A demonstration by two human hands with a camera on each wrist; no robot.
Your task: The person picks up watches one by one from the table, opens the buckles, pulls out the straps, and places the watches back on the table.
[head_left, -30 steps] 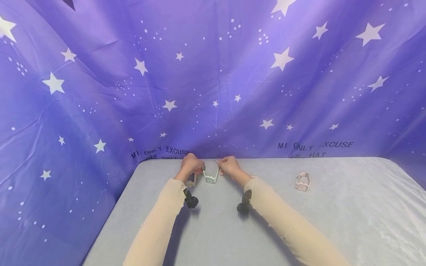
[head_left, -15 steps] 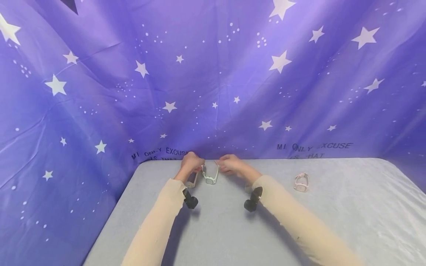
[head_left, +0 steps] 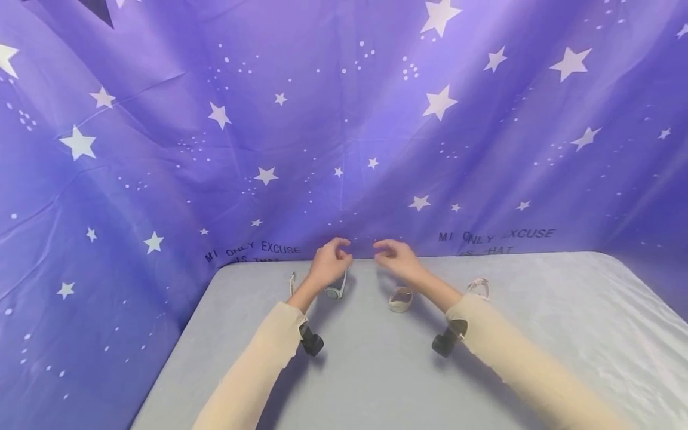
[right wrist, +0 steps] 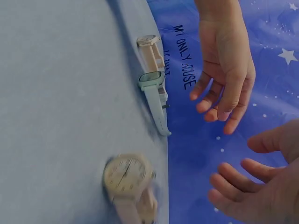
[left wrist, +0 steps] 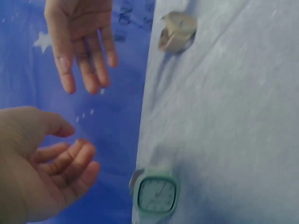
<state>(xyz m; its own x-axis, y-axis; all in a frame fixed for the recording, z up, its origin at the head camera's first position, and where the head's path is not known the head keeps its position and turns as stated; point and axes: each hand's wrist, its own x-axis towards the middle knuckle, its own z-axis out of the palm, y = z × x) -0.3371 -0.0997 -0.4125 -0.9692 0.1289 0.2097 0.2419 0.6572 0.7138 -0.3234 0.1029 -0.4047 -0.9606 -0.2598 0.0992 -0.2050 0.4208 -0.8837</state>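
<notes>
Near the far edge of the table [head_left: 376,358], your two hands hang in the air side by side, both empty. Your left hand [head_left: 330,263] has its fingers relaxed and loosely curved, thumb apart, holding nothing; the left wrist view shows its palm open toward the starry purple backdrop [head_left: 344,119]. Your right hand [head_left: 395,258] is likewise loose, fingers spread and slightly bent, with a small gap between it and the left one. Just below your left hand, the mint-green watch [head_left: 335,289] lies on the grey table surface, its square face [left wrist: 156,195] turned up in the left wrist view and its strap running along the table edge in the right wrist view [right wrist: 154,100]. Neither hand touches it. Just beside it, further to your left, a beige watch [head_left: 292,282] rests on its side close to the backdrop; the right wrist view shows it right next to the green one [right wrist: 150,51]. Below your right hand, a cream watch with a round face [head_left: 400,298] sits on the table, dial visible in the right wrist view [right wrist: 127,175]. Further right, partly hidden behind your right sleeve [head_left: 516,364], a pale pink watch [head_left: 478,286] lies on the table, well apart from the green one. Black wrist cameras hang under both forearms, left [head_left: 312,343] and right [head_left: 446,340].
</notes>
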